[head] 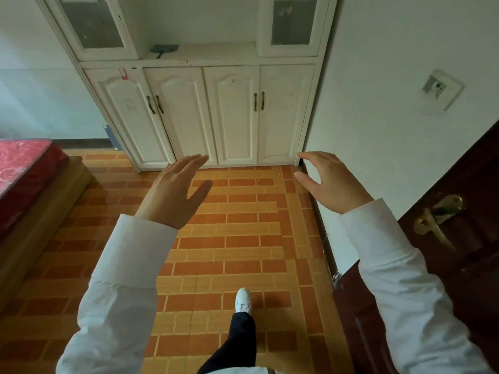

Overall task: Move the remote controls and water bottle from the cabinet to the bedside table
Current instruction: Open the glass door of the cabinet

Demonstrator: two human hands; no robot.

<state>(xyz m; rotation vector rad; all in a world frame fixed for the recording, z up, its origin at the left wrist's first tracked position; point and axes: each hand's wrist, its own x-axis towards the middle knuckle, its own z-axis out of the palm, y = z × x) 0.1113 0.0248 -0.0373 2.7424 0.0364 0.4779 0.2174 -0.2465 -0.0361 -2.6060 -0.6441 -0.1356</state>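
A white cabinet (232, 114) stands ahead against the wall, its lower doors shut and an open shelf above them. On that shelf lies a small blue-grey object (164, 49); I cannot tell what it is. No remote control or water bottle shows. My left hand (175, 190) is held out in front of me, fingers apart, holding nothing. My right hand (329, 179) is raised at the same height, fingers spread and curved, also holding nothing. Both hands hover over the floor, well short of the cabinet.
A bed with a red mattress (24, 168) on a wooden frame is at the left. A dark brown door (464, 238) with a brass handle (437, 214) stands open at the right. The floor is orange tile (243, 238). My foot (243, 299) is stepping forward.
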